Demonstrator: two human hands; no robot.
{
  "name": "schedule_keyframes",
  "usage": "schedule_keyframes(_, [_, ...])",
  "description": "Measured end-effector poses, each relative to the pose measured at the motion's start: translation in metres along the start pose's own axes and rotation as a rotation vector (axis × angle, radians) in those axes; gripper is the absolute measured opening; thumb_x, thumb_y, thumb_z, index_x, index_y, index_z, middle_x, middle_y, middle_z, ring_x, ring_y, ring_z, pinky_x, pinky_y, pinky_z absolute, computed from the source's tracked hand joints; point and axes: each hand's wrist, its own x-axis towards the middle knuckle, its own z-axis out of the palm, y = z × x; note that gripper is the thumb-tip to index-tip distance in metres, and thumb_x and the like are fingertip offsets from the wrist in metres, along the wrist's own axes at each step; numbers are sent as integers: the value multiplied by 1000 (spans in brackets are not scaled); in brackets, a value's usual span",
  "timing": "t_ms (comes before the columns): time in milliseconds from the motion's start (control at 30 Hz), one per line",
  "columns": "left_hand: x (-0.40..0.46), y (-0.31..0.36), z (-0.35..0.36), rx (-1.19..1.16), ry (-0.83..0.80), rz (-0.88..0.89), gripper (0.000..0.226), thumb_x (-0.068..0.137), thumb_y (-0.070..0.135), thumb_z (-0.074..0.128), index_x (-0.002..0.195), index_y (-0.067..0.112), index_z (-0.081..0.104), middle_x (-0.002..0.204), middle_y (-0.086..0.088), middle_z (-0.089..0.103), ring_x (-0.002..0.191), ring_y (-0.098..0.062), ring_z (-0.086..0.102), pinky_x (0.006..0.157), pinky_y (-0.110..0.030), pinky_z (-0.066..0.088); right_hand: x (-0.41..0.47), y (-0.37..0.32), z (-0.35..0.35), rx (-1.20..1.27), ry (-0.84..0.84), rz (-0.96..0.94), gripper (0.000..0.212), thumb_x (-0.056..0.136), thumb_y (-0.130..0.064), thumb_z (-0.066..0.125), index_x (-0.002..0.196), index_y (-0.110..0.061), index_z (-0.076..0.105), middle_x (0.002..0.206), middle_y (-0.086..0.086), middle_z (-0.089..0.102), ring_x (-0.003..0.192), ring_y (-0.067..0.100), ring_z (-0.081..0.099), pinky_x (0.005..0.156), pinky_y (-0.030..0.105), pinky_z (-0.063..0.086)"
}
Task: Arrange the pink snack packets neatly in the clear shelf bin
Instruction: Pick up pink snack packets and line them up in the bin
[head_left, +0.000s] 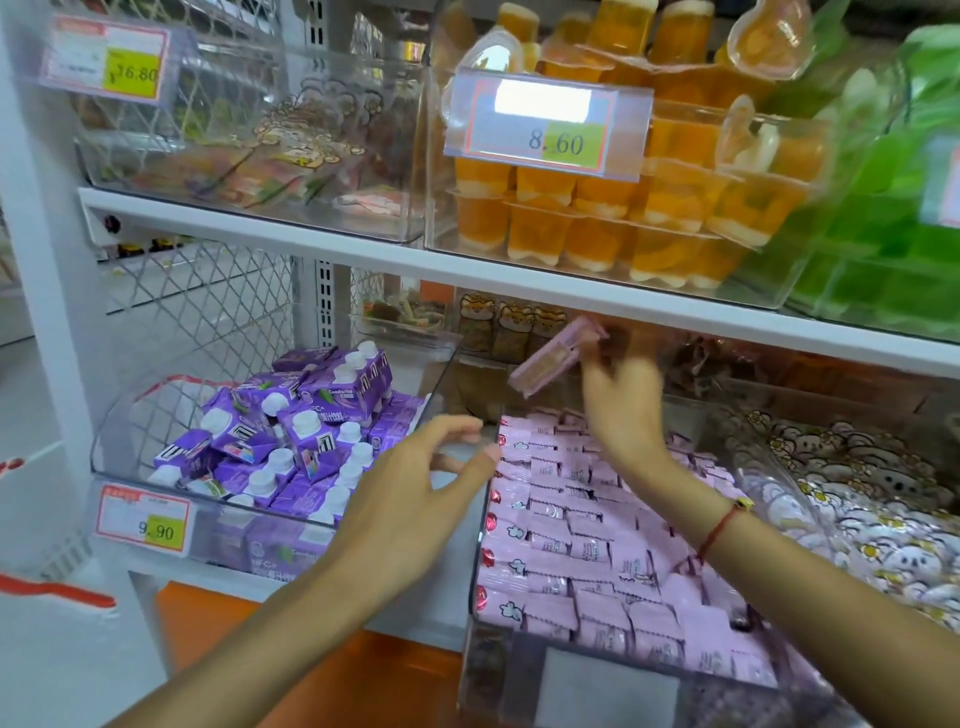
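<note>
A clear shelf bin (480, 525) on the lower shelf holds several rows of pink snack packets (587, 525), laid flat and overlapping. My right hand (621, 400) is raised above the back of the bin and grips one pink packet (553, 358) by its end, tilted in the air; the hand is blurred. My left hand (415, 488) hovers beside the bin's left wall with fingers spread and curled, thumb close to the rim, holding nothing.
Left of the bin stands a clear bin of purple drink cartons (291, 441) with a 9.90 tag. On the right lies a bin of white cartoon packets (857, 499). The shelf board (519, 275) above carries orange jelly cups (623, 208) and green ones.
</note>
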Motion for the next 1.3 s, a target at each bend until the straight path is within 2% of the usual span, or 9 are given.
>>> schedule_keyframes(100, [-1, 2, -2, -61, 64, 77, 47, 79, 48, 63, 123, 38, 52, 119, 24, 57, 110, 6, 53, 86, -18, 46, -24, -20, -20, 332, 107, 213, 13, 97, -22, 51, 108, -15, 53, 94, -1, 67, 79, 2, 66, 74, 20, 55])
schedule_keyframes(200, [-4, 6, -3, -79, 28, 255, 66, 72, 51, 67, 133, 45, 42, 127, 27, 49, 117, 8, 47, 88, -19, 46, -50, -38, -33, 567, -17, 399, 21, 95, -24, 53, 109, -7, 54, 92, 5, 68, 74, 3, 67, 69, 14, 54])
schedule_keyframes(367, [-7, 11, -3, 110, 11, 534, 44, 82, 34, 67, 125, 37, 55, 120, 24, 56, 107, 7, 54, 80, -4, 38, -74, -51, -41, 767, -247, 575, 27, 91, -27, 58, 103, -2, 65, 99, 9, 72, 92, 14, 70, 71, 16, 54])
schedule_keyframes(467, [-7, 15, -3, -86, 24, 405, 33, 80, 33, 70, 113, 32, 64, 106, 23, 67, 92, 5, 63, 72, -7, 45, -71, -55, -47, 692, -284, 573, 33, 90, -34, 58, 108, -7, 63, 99, 6, 71, 87, 10, 69, 71, 18, 55])
schedule_keyframes(633, [-1, 24, -7, -510, 49, -106, 20, 83, 36, 64, 70, 26, 76, 74, 8, 74, 67, -11, 72, 44, -18, 51, -73, -53, -61, 79, -354, -2, 53, 83, -52, 58, 131, -34, 43, 127, -18, 51, 118, -5, 47, 100, 15, 38])
schedule_keyframes(733, [-4, 26, -8, -425, 3, -97, 15, 73, 50, 62, 67, 42, 74, 72, 8, 74, 65, -11, 72, 43, -15, 45, -80, -54, -59, -199, -525, -373, 61, 88, -44, 56, 143, -36, 30, 137, -25, 36, 127, -8, 31, 102, 7, 24])
schedule_keyframes(900, [-6, 27, -3, -316, 3, 10, 32, 73, 67, 61, 81, 38, 73, 79, 6, 74, 74, -13, 71, 50, -16, 47, -84, -50, -47, -428, -471, -596, 43, 92, -32, 56, 134, -26, 47, 123, -10, 50, 112, 8, 41, 90, 27, 38])
schedule_keyframes(1133, [-4, 12, -5, -102, 12, -20, 47, 78, 50, 63, 121, 35, 50, 115, 23, 58, 97, 10, 56, 85, -18, 46, -48, -21, -53, 94, -299, 26, 36, 84, -24, 68, 110, -19, 44, 101, 0, 60, 86, 8, 59, 71, 18, 49])
schedule_keyframes(1300, [-5, 7, 3, -135, -199, -114, 24, 94, 25, 53, 113, 38, 53, 115, 18, 58, 100, 1, 57, 89, -38, 52, -15, 5, -37, -17, -341, 178, 39, 88, -30, 64, 116, -6, 51, 99, 2, 69, 80, -1, 64, 67, 10, 46])
